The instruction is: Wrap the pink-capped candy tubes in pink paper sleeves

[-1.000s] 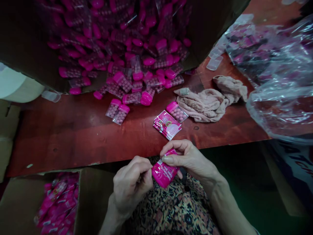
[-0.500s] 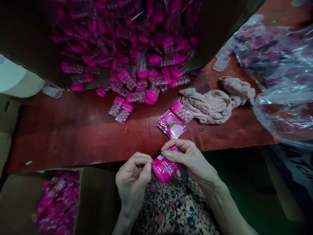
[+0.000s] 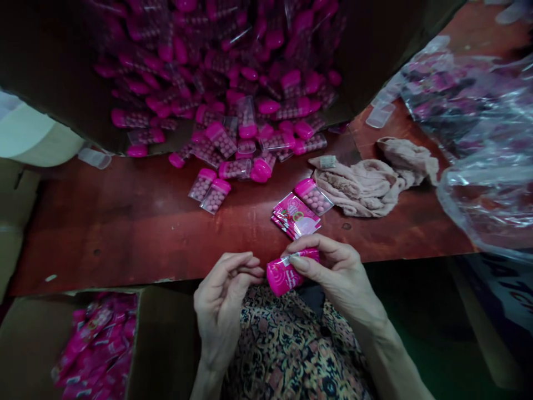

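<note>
The right hand (image 3: 343, 278) pinches a pink printed-sleeved container (image 3: 282, 276). The left hand (image 3: 220, 294), fingers loosely parted, hovers just beside.

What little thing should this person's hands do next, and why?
Probably bring the left hand onto the free end of the pink packet: its fingertips sit just beside that end, apparently holding nothing, while the right hand pinches the other end.
</note>
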Demonstrator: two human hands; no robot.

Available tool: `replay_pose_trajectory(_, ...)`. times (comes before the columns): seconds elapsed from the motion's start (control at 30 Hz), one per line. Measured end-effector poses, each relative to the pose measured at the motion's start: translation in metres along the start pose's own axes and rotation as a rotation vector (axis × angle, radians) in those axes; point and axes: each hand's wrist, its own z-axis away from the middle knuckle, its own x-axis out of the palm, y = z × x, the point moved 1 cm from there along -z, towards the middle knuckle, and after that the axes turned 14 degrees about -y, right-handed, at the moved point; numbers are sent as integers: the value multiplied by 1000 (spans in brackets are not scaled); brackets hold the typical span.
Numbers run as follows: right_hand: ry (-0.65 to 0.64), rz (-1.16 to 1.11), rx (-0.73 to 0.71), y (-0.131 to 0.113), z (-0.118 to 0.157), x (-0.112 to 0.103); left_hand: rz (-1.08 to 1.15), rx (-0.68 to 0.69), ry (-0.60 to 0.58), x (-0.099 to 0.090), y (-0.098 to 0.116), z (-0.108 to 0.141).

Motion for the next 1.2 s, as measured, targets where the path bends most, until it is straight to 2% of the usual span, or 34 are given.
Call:
replay_pose_trajectory(0.1, -29, 55, -15, -2, -1, 4, 86, -46, -134, 7, 4, -4)
replay_pose_trajectory(0.2, -33, 101, -50, -4, -1, 8, -5, -43, -118, 9, 7, -4)
replay_pose_trajectory(0.33, -14, 71, -90, 0, -3, 19, -106, 51, 34, 9, 4, -4)
replay_pose_trajectory(0.4, 52, -52, -56, 6, -5, 25, -33, 55, 174, 8, 0, -5)
replay_pose_trajectory(0.47, 148, -236, -5, 11, -7, 30, 107, 49, 256, 6, -3, -7)
replay_pose_trajectory(0.53, 215, -404, 53, 14, -9, 34, 200, 57, 206, 5, -3, -8)
replay_pose_trajectory(0.6, 231, -493, 106, 14, -10, 36, 186, 84, 72, 5, -2, -7)
replay_pose_trajectory(0.63, 228, -512, 124, 13, -10, 37, 155, 104, 22, 5, -1, -5)
replay_pose_trajectory(0.7, 208, -512, 137, 11, -8, 38, 69, 130, 12, 8, 0, -1)
replay_pose_trajectory(0.83, 69, -456, 174, 15, -2, 41, -138, 147, 170, 10, 1, 6)
replay_pose_trajectory(0.9, -7, -446, 204, 19, 2, 44, -215, 169, 188, 7, 4, 6)
replay_pose_trajectory(1.0, -51, -426, 232, 23, 5, 45, -316, 179, 58, -4, 8, 1)
replay_pose_trajectory(1.1, -33, -371, 246, 23, 5, 42, -387, 159, -131, -15, 11, -4)
replay_pose_trajectory(1.2, -28, -330, 267, 21, 4, 38, -411, 158, -261, -21, 9, -6)
